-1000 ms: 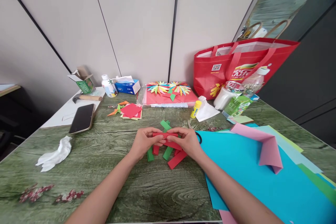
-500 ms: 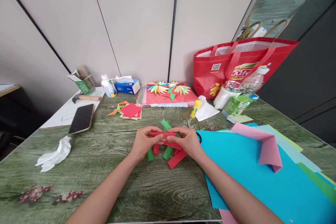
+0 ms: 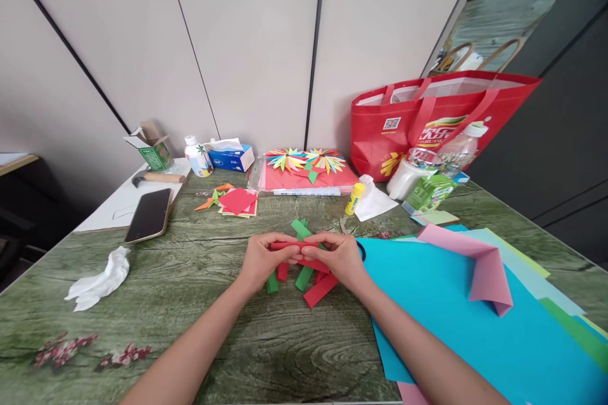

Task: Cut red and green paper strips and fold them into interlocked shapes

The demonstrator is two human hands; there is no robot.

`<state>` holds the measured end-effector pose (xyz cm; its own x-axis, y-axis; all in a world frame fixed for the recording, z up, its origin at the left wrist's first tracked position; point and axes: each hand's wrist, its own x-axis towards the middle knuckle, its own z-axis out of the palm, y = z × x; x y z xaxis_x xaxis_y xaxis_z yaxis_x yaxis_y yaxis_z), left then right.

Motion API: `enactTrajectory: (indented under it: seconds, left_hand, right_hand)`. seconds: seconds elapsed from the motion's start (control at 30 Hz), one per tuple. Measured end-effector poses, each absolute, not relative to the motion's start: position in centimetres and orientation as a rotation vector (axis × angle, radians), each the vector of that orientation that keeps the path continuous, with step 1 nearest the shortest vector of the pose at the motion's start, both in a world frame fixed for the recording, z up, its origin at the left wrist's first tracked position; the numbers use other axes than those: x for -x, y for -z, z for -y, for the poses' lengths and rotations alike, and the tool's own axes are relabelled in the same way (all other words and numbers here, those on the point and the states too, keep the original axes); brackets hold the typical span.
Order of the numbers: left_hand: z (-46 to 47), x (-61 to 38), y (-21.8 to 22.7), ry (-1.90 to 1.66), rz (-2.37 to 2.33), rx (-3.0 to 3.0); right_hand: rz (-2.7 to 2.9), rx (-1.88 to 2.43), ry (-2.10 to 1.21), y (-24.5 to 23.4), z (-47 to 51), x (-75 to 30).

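Pinching one slim, plain red paper strip [image 3: 287,244] between thumb and fingers, the left hand [image 3: 261,261] and right hand [image 3: 339,259] almost meet; it runs straight and level from one to the other, loose red strips [image 3: 321,291] and green strips [image 3: 304,278] beneath both.

My left forearm [image 3: 197,332] and right forearm [image 3: 422,338], both bare, enter from the bottom corners of my view and slant inward toward each other. My left wrist [image 3: 243,286] and right wrist [image 3: 361,283] run on nearly in line with them. My left hand [image 3: 260,259] and right hand [image 3: 342,258] face each other near the middle, fingers curled inward, each closed in a pinch. My left thumb [image 3: 284,256] and right thumb [image 3: 314,254] point at each other, tips so close I can't tell whether they touch.
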<state>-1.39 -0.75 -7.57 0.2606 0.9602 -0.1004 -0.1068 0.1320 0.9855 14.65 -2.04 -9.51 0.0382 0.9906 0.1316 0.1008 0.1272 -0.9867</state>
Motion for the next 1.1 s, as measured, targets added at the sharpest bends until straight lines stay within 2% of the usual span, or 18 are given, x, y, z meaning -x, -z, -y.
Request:
enactTrajectory:
  seconds: [0.27, 0.43, 0.83, 0.97, 1.1]
  left_hand:
    - [0.9, 1.3, 7.6, -0.996, -1.029, -1.160]
    - [1.0, 1.3, 7.7, -0.962, -0.998, -1.152]
    - [0.4, 2.4, 7.0, -0.774, -0.836, -1.093]
    - [0.2, 2.7, 6.9, -0.797, -0.866, -1.145]
    - [0.4, 2.4, 7.2, -0.803, -0.924, -1.161]
  right_hand:
    - [1.222, 1.173, -1.191, 9.1, 2.2, -14.5]
    - [1.327, 1.168, -1.127, 8.9, 2.3, -14.6]
    - [1.208, 1.027, -1.428, 8.6, 1.9, -15.9]
    - [1.286, 1.042, -1.351, 8.7, 1.8, -16.1]
    - [1.518, 1.098, -1.120, 8.6, 1.8, -16.0]
